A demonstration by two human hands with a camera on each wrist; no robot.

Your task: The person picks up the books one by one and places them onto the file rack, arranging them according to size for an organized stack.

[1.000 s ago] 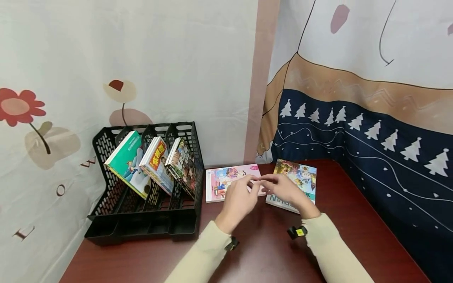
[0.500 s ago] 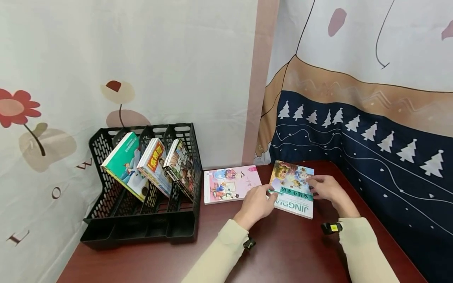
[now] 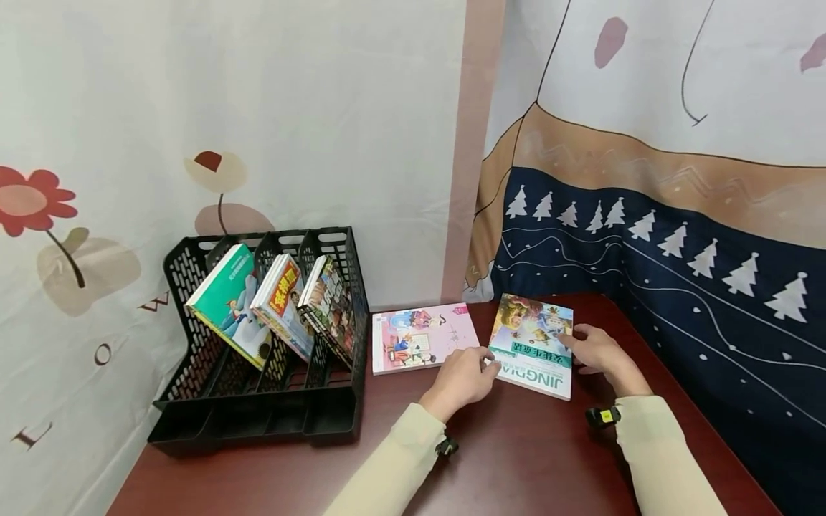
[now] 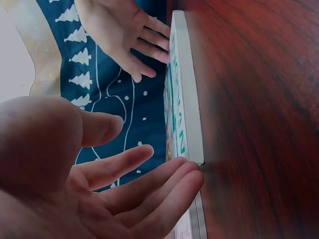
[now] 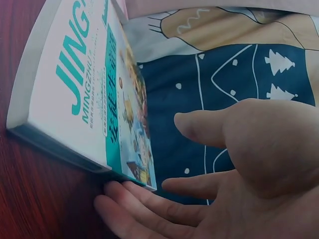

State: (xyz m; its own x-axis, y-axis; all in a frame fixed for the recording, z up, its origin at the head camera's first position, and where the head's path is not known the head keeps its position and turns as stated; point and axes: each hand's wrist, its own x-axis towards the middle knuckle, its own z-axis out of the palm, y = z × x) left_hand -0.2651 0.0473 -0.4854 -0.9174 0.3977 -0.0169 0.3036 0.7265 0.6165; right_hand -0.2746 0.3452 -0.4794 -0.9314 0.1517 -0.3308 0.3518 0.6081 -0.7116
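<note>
A picture book with a teal title band (image 3: 535, 347) lies flat on the table between the two hands. My left hand (image 3: 463, 380) is at its left edge; in the left wrist view the relaxed fingertips (image 4: 187, 174) reach the book's corner. On the other side is my right hand (image 3: 601, 351), fingers at the right edge and thumb raised over the cover. The right wrist view has these fingers (image 5: 149, 204) low along the book's edge, fairly straight. A pink book (image 3: 445, 333) lies just left, close to the left hand.
At the left a black slotted book rack (image 3: 258, 401) holds several upright, leaning books, among them a green one (image 3: 226, 297). The dark red table (image 3: 516, 459) ends against a patterned curtain (image 3: 561, 244) at the back and right.
My hands, together above the books a second ago, have parted to either side of the teal-banded book. Since half a second ago the left hand has shifted slightly nearer and the books barely differ.
</note>
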